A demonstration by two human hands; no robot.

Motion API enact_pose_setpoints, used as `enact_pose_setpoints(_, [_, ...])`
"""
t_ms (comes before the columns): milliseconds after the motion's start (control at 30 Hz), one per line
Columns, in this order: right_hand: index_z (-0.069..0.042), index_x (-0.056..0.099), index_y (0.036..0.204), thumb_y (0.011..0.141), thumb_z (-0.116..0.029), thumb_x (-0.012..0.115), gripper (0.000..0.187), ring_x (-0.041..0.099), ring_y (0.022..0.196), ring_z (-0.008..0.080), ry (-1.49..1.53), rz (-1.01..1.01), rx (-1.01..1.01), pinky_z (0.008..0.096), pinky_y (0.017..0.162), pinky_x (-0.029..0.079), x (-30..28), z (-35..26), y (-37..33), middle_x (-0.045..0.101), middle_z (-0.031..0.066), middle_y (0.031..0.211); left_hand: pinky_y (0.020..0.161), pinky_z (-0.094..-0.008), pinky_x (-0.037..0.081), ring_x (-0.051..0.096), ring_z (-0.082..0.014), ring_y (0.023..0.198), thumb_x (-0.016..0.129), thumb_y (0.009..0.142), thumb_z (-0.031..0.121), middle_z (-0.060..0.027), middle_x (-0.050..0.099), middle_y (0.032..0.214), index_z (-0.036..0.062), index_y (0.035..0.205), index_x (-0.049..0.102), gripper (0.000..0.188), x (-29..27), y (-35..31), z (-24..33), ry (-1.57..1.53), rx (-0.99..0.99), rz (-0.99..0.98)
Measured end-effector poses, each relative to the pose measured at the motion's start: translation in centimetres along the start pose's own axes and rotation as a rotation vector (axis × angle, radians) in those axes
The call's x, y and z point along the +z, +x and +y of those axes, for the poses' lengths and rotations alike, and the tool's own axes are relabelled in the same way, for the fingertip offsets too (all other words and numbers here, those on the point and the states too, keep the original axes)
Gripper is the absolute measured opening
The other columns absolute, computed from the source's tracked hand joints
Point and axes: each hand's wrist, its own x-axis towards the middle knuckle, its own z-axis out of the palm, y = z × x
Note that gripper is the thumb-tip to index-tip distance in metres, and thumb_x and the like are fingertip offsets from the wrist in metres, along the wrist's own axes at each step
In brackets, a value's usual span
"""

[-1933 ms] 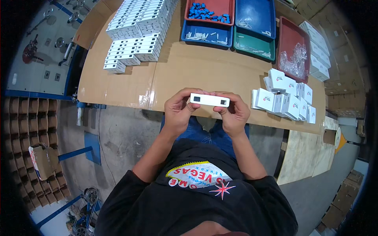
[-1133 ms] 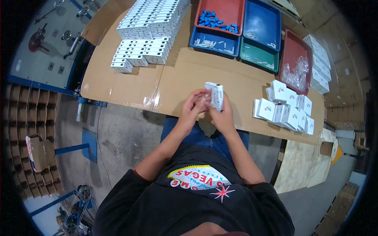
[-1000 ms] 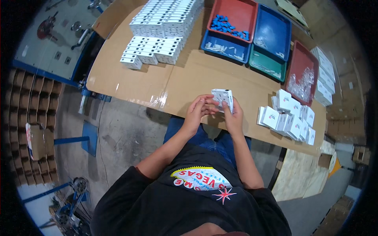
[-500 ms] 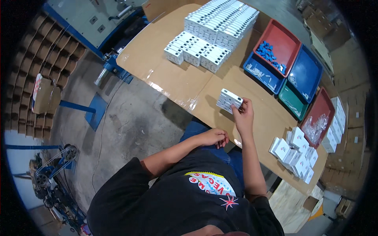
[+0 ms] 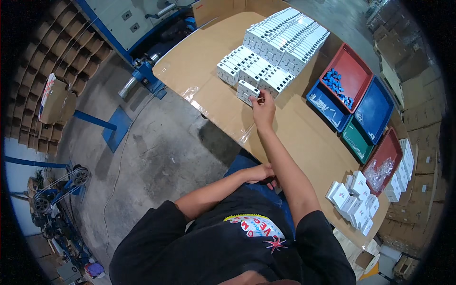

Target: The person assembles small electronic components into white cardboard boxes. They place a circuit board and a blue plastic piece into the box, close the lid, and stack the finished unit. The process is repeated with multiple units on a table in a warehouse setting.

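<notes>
My right hand (image 5: pixel 264 113) pinches a white rectangular plastic casing (image 5: pixel 246 91) with small dark openings along its top edge. It holds the casing upright at the front of a row of similar white casings (image 5: pixel 237 64); whether its base rests on the table cannot be made out. Behind that row stands a larger block of the same casings (image 5: pixel 287 35). My left hand (image 5: pixel 259 174) lies in my lap, fingers loosely bent and apart, with nothing seen in it. My right forearm crosses in front of part of it.
On the cardboard-covered table (image 5: pixel 209 71), to the right, are a red tray (image 5: pixel 354 61) with blue pieces, blue trays (image 5: pixel 375 109), a green tray (image 5: pixel 356 142) and a red tray (image 5: pixel 392 147) with clear plastic. White square packs (image 5: pixel 354 202) pile nearby. Blue machinery (image 5: pixel 142 76) stands left.
My right hand has carried the casing away from me and left, up to the front row of casings. The left hand stays in my lap. The view has shifted slightly.
</notes>
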Motion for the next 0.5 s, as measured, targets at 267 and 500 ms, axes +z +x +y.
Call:
enact_pose_setpoints(267, [-0.002, 0.062, 0.105, 0.084, -0.012, 0.084, 0.032, 0.065, 0.075, 0.0220, -0.083, 0.155, -0.093, 0.0362, 0.071, 0.053, 3.2, -0.1, 1.1, 0.065, 0.0096, 0.089, 0.074, -0.0440, 0.060, 0.069, -0.0245, 0.093, 0.060, 0.104, 0.038, -0.0087, 0.071, 0.114, 0.0108, 0.133, 0.060, 0.040, 0.7, 0.1, 0.3, -0.016, -0.029, 0.079])
enact_pose_setpoints(500, [-0.003, 0.060, 0.106, 0.085, -0.012, 0.082, 0.032, 0.064, 0.077, 0.0260, -0.079, 0.167, -0.016, 0.0400, 0.073, 0.053, 4.0, 0.2, 1.7, 0.063, 0.0114, 0.092, 0.076, -0.0455, 0.060, 0.068, -0.0266, 0.106, 0.059, 0.104, 0.044, -0.0097, 0.069, 0.126, 0.0124, 0.143, 0.055, 0.050, 1.3, -0.7, 1.9, 0.058, -0.073, 0.061])
